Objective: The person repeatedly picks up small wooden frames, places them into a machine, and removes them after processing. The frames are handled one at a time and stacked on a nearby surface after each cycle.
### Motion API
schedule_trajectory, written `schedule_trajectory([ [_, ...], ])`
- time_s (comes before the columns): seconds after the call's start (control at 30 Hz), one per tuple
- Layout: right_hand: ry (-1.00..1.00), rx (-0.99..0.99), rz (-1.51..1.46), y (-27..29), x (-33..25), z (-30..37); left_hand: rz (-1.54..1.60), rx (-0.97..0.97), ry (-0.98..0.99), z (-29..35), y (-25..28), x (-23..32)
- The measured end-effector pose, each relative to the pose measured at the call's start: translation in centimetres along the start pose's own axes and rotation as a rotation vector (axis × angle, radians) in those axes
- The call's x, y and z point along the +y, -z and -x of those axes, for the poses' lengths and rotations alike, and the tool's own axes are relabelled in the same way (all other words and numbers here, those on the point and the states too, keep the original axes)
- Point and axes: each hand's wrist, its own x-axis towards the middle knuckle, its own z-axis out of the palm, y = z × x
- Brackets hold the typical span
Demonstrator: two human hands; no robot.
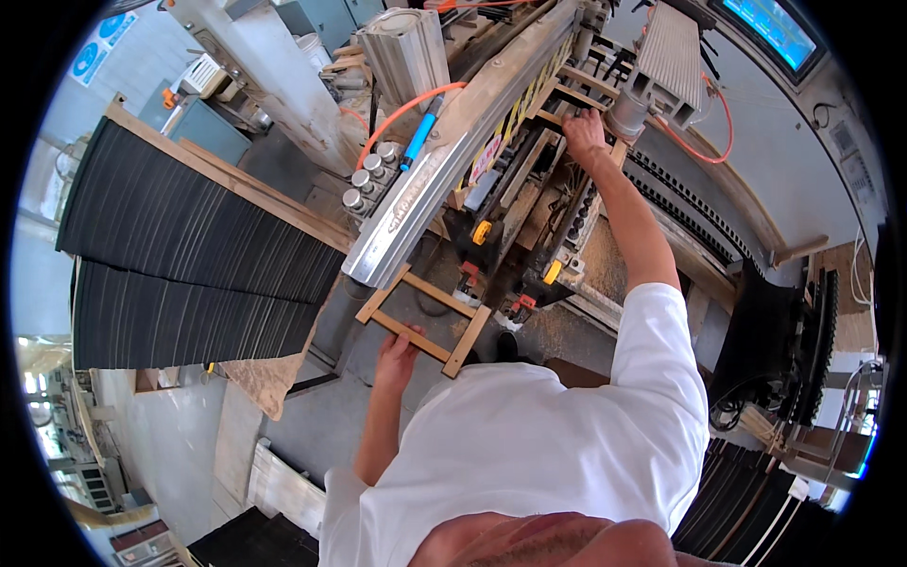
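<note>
A small wooden frame (470, 340), made of two end pieces joined by two rails, hangs in front of the machine. My left hand (397, 357) is closed round its near rail. Farther up, my right arm reaches into the machine, where my right hand (584, 130) grips the near end of another wooden frame (588, 79). That second frame lies between the machine's long metal beam (402, 222) and a ribbed metal cylinder (669, 57). My right fingertips are partly hidden by the hand itself.
A blue marker (421, 137) and several round metal knobs (364, 180) sit on the beam. Yellow knobs (553, 272) and sawdust (605, 255) lie below my right arm. Stacked dark slats (189, 255) stand to the left. A screen (775, 33) hangs at upper right.
</note>
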Motion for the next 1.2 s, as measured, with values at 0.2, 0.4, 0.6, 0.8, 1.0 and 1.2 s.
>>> schedule_trajectory([
  [0.2,-0.017,-0.038,0.016,-2.3,2.7,-3.8,-0.023,0.192,-0.037,-0.3,1.2,-2.1],
  [0.4,0.011,0.018,-0.233,-4.4,3.3,-6.1,-0.080,0.305,-0.050,-0.3,1.3,-5.4],
  [0.6,0.273,0.177,0.221,-17.3,8.8,-11.0,-0.138,0.330,0.071,-3.9,-1.4,-7.1],
  [0.8,0.232,-0.011,0.136,-12.5,6.7,-12.1,-0.221,0.370,0.086,-4.1,-2.9,-8.1],
  [1.0,0.105,-0.107,-0.235,-6.0,7.3,-8.7,-0.433,0.475,0.041,-5.2,-2.5,-8.9],
  [1.2,0.103,-0.275,-0.084,-1.9,4.6,-8.6,-0.741,0.514,-0.111,-1.4,-3.8,-4.5],
])
